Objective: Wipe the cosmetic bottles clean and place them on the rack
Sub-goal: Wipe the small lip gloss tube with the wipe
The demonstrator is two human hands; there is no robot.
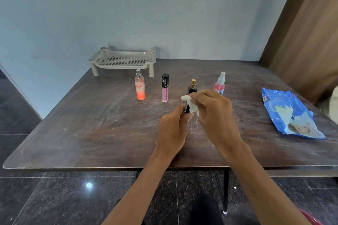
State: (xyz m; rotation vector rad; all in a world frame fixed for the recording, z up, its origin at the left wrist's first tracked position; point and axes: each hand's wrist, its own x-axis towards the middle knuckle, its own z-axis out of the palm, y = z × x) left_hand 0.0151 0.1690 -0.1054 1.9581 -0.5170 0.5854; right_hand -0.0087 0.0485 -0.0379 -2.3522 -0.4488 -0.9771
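My left hand [172,129] grips a small dark bottle [186,108] by its lower end, a little above the table. My right hand [214,107] presses a white wipe [192,105] against its upper part, hiding the top. Just behind stands a black bottle with a gold cap [192,86], partly covered by the wipe. In a row on the table are an orange spray bottle [140,87], a pink lip gloss tube with a black cap [165,89] and a pink spray bottle with a clear cap [220,82]. The beige perforated rack [95,58] at the back left holds nothing.
A blue pack of wet wipes [290,113] lies at the right side of the dark wooden table [91,124]. A blue wall runs behind the table, and a brown panel stands at the right. White crumbs speckle the tabletop near my hands.
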